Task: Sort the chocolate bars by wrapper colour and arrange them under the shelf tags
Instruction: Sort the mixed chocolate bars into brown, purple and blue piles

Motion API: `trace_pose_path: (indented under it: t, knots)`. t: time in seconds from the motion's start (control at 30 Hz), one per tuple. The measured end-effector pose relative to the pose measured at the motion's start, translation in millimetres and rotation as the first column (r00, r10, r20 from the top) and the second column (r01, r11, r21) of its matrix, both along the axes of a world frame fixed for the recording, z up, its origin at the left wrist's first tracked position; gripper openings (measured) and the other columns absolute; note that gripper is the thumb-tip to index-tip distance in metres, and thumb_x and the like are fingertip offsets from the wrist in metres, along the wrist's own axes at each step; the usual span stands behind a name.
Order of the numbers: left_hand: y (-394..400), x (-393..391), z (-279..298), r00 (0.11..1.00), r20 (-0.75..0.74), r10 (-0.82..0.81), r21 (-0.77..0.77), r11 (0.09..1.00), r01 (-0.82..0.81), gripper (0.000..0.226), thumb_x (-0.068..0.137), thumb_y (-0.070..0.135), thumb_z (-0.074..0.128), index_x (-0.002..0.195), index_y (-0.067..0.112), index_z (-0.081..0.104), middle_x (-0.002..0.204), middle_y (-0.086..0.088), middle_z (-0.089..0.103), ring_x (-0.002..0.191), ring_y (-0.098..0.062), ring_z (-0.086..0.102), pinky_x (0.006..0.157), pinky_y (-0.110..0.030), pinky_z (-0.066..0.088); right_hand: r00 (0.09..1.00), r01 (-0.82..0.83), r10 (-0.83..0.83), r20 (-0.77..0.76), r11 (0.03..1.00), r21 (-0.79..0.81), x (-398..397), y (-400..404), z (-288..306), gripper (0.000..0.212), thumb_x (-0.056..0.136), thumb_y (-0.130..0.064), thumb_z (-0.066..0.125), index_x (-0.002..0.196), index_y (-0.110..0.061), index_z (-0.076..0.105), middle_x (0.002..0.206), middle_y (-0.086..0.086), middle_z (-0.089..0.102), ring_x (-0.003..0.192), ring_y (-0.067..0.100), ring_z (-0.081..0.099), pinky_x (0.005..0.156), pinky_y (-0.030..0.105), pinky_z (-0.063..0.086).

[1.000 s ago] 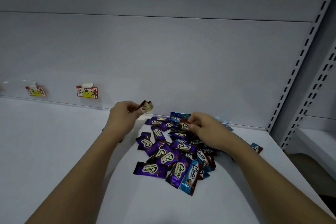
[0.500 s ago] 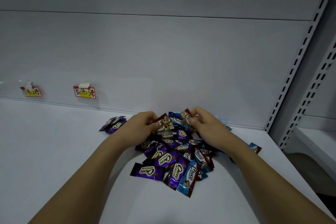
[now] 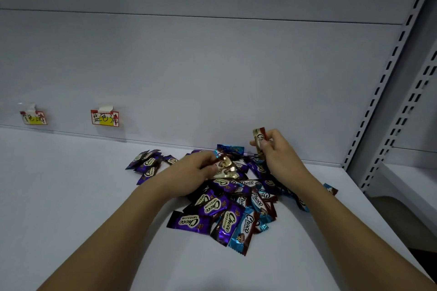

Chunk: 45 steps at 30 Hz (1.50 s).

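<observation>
The white shelf (image 3: 71, 196) runs wide under me, with the mixed pile (image 3: 227, 205) of purple, blue and brown-gold bars right of centre, near the back wall. A small purple group (image 3: 147, 165) lies just left of it. Both tags, the nearer tag (image 3: 104, 117) and the far-left tag (image 3: 33, 117), sit well to the left, so my left hand (image 3: 189, 177) is the closer one. Its fingers curl round a brown-gold bar (image 3: 224, 168) low over the pile. My right hand (image 3: 276, 156) pinches another brown-gold bar (image 3: 259, 142), long axis upright, raised above the heap.
</observation>
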State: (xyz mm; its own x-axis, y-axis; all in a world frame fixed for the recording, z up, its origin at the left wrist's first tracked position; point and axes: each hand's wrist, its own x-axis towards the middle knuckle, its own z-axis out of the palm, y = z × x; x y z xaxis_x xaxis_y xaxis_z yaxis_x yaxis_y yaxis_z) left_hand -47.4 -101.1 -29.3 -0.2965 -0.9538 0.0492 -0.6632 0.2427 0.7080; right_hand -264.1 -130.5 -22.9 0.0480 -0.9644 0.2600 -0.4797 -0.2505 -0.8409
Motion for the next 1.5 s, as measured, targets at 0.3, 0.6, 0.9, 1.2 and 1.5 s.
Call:
trace_pose_path:
  t: [0.3,0.6,0.9,1.2,1.5]
  knots:
    - [-8,13,3,0.981,-0.083,0.175,-0.241,0.952,-0.190,0.011,0.102,0.031,0.044,0.093,0.029,0.050,0.086,0.007,0.062,0.073,-0.012,0.057,0.056,-0.027,0.039,0.967,-0.066,0.067,-0.244,0.998,0.010,10,-4,-7,0.015,0.104,-0.029,0.033,0.094,-0.026,0.043,0.091,0.002,0.063,0.073,0.012,0.056,0.058,0.026,0.043]
    - [-21,38,-4,0.931,0.171,0.323,-0.232,0.931,-0.281,0.010,0.101,0.027,0.046,0.092,0.029,0.049,0.085,0.005,0.059,0.079,-0.015,0.055,0.059,-0.028,0.036,0.934,-0.093,0.103,-0.342,0.995,0.046,3,-10,-8,0.016,0.103,-0.028,0.036,0.091,-0.025,0.046,0.086,0.000,0.062,0.071,0.016,0.054,0.060,0.032,0.042]
    - [-14,26,-3,0.975,-0.143,0.170,-0.137,0.972,-0.190,0.014,0.100,0.027,0.048,0.088,0.023,0.055,0.086,-0.001,0.065,0.082,-0.020,0.061,0.071,-0.034,0.044,0.897,-0.258,0.290,-0.333,0.956,0.137,28,-3,-9,0.013,0.104,-0.031,0.035,0.095,-0.029,0.043,0.089,0.002,0.062,0.073,0.014,0.052,0.063,0.032,0.040]
    - [0,10,13,0.960,-0.280,0.033,-0.139,0.987,-0.074,0.013,0.100,0.020,0.049,0.089,0.019,0.057,0.084,0.002,0.066,0.084,-0.019,0.062,0.077,-0.035,0.047,0.996,0.032,-0.038,0.084,0.996,0.081,-25,-2,33,0.016,0.102,-0.017,0.041,0.090,-0.019,0.050,0.094,-0.001,0.073,0.079,0.016,0.063,0.068,0.030,0.045]
    - [8,-16,1,0.980,-0.092,-0.178,0.000,0.984,0.179,0.017,0.099,0.028,0.051,0.084,0.034,0.056,0.078,0.017,0.063,0.074,0.001,0.057,0.068,-0.020,0.042,0.975,-0.197,0.219,-0.030,0.923,0.330,-42,19,21,0.015,0.102,-0.022,0.044,0.098,-0.016,0.057,0.101,0.001,0.073,0.093,0.019,0.069,0.080,0.036,0.055]
